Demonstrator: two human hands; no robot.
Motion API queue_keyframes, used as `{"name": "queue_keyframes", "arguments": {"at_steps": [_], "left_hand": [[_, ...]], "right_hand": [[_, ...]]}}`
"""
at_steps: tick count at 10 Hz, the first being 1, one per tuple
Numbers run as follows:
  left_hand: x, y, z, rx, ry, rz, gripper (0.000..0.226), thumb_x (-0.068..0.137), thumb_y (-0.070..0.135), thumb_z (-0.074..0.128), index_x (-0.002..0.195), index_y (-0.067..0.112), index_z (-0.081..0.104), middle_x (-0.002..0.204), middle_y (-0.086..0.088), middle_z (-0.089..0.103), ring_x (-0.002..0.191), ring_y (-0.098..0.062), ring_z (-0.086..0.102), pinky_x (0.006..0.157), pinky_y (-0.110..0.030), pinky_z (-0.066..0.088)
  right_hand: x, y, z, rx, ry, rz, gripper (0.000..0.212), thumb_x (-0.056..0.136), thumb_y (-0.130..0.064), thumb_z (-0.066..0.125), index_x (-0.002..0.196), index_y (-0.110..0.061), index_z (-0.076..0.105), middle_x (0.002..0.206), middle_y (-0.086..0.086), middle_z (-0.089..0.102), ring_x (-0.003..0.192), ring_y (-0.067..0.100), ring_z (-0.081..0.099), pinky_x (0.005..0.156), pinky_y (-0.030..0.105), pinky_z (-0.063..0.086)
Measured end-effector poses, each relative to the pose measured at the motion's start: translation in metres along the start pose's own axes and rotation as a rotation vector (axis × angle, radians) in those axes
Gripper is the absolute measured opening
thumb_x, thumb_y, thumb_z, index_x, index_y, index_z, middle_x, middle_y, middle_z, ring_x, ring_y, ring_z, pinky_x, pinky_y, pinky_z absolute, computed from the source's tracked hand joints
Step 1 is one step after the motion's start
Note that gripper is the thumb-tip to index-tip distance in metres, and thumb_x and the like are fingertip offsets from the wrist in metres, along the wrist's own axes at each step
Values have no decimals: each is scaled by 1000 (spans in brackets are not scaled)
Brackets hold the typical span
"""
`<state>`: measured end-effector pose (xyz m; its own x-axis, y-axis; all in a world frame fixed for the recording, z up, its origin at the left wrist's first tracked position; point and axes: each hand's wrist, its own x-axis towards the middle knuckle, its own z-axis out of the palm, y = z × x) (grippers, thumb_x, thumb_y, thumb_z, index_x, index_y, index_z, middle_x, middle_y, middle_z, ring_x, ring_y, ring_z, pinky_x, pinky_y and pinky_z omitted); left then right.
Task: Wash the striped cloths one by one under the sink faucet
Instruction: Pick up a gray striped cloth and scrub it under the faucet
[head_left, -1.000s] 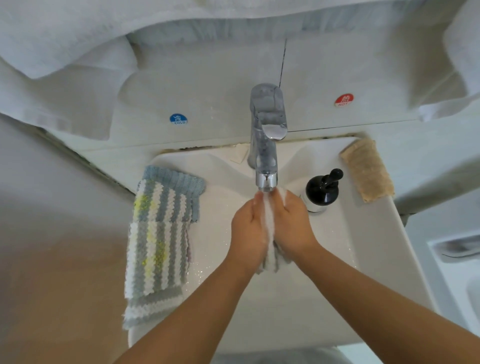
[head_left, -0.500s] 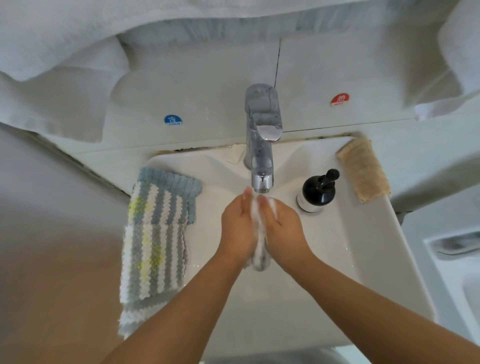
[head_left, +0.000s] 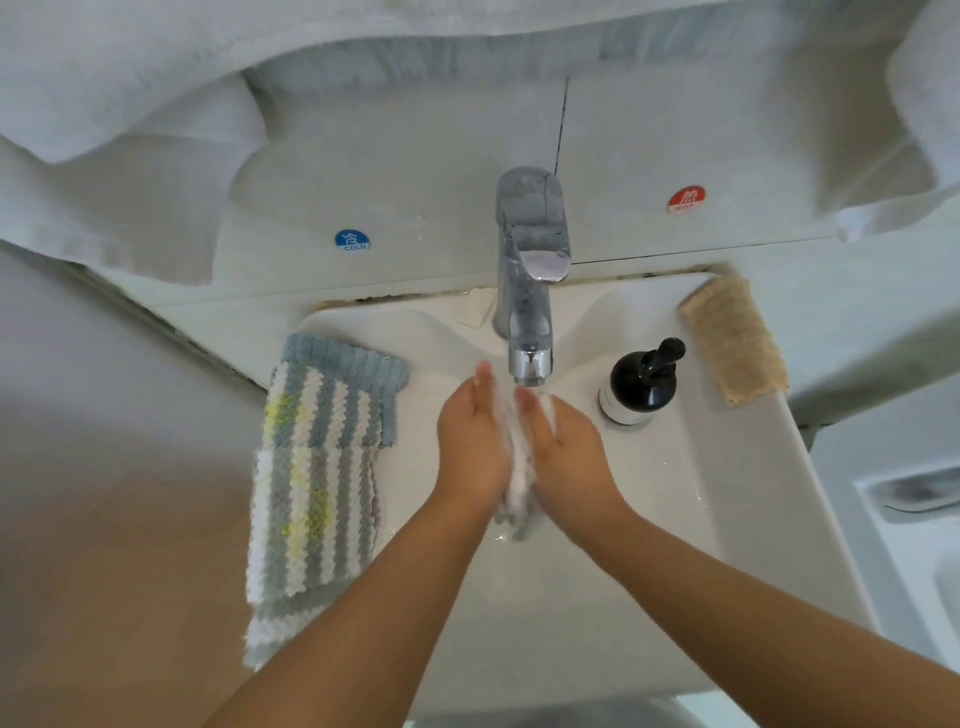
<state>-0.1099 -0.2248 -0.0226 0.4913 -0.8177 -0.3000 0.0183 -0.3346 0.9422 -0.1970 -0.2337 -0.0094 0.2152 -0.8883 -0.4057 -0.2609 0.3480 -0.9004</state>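
A wet white-and-grey cloth (head_left: 519, 488) is squeezed between my two palms just below the spout of the chrome faucet (head_left: 530, 280). My left hand (head_left: 472, 447) presses it from the left, fingers straight and pointing at the spout. My right hand (head_left: 566, 457) presses from the right, fingertips a little lower. The cloth's lower end hangs out under my wrists over the white sink (head_left: 753, 519). A pile of striped cloths (head_left: 311, 483) in grey, white and yellow lies over the sink's left rim.
A black soap pump bottle (head_left: 641, 384) stands right of the faucet, close to my right hand. A beige cloth (head_left: 732, 338) lies on the back right corner. White towels (head_left: 130, 78) hang above. Cold and hot stickers mark the wall.
My palms keep rubbing the cloth under the spout. The left hand has slid forward past the right, and the cloth hangs lower between my wrists.
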Motion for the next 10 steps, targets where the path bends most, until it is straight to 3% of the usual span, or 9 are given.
{"name": "queue_keyframes", "arguments": {"at_steps": [1, 2, 3, 4, 5, 7, 8, 9, 10], "left_hand": [[-2, 1, -1, 22, 10, 70, 40, 105, 30, 38, 68, 33, 52, 66, 9, 55, 64, -5, 52, 68, -23, 45], [-19, -3, 6, 142, -93, 125, 28, 104, 22, 39, 82, 28, 54, 77, 10, 58, 70, 3, 52, 63, -8, 42], [-3, 3, 2, 84, -7, 89, 26, 105, 28, 37, 88, 20, 55, 78, 9, 57, 68, 2, 52, 62, -13, 44], [-4, 2, 0, -21, -10, -21, 37, 105, 34, 38, 75, 22, 57, 62, 9, 58, 63, -3, 57, 64, -15, 49], [-21, -2, 7, 87, -122, 10, 31, 105, 27, 37, 85, 19, 59, 73, 10, 61, 70, -3, 58, 70, -21, 48], [-10, 2, 3, -69, -16, -95, 47, 105, 35, 35, 66, 16, 53, 48, 8, 56, 56, -6, 57, 67, -28, 47], [-24, 0, 13, -83, -72, -172, 43, 105, 30, 36, 72, 16, 59, 57, 6, 63, 66, -9, 61, 75, -29, 48], [-13, 6, 5, -49, 28, -78, 40, 105, 33, 36, 72, 20, 54, 66, 5, 56, 62, -5, 56, 64, -19, 46], [-11, 2, 0, 12, 21, 54, 30, 106, 27, 36, 81, 25, 54, 76, 10, 56, 68, 0, 53, 62, -10, 44]], "right_hand": [[-4, 3, 1, -82, -1, -124, 30, 100, -31, 46, 77, -18, 59, 64, 0, 60, 62, 13, 60, 60, 14, 45], [17, -3, -5, -35, 82, -91, 36, 101, -21, 44, 65, -17, 49, 61, -4, 53, 59, 9, 52, 65, 27, 44], [0, -3, 1, -25, 17, -31, 35, 101, -35, 44, 68, -24, 53, 54, -4, 57, 48, 5, 57, 54, 24, 47], [-7, -6, 3, -4, 17, -49, 31, 99, -37, 48, 71, -26, 56, 56, -5, 60, 48, 0, 60, 52, 18, 48], [15, -10, -6, -64, 75, -114, 35, 99, -20, 49, 64, -21, 48, 60, -7, 52, 56, 2, 52, 65, 26, 42], [-5, 1, 3, -47, 4, -144, 35, 100, -34, 47, 72, -15, 60, 52, 3, 59, 51, 6, 60, 57, 20, 49], [16, -5, -6, -79, 90, -133, 35, 99, -23, 50, 64, -20, 49, 60, -5, 51, 55, 3, 51, 60, 20, 42], [-4, 0, 2, -42, 15, -120, 39, 100, -35, 45, 68, -16, 57, 55, 4, 58, 52, 11, 59, 59, 28, 51], [-16, -2, 3, -18, -27, -119, 35, 100, -32, 46, 69, -21, 56, 56, 2, 58, 51, 6, 58, 57, 24, 51]]}}
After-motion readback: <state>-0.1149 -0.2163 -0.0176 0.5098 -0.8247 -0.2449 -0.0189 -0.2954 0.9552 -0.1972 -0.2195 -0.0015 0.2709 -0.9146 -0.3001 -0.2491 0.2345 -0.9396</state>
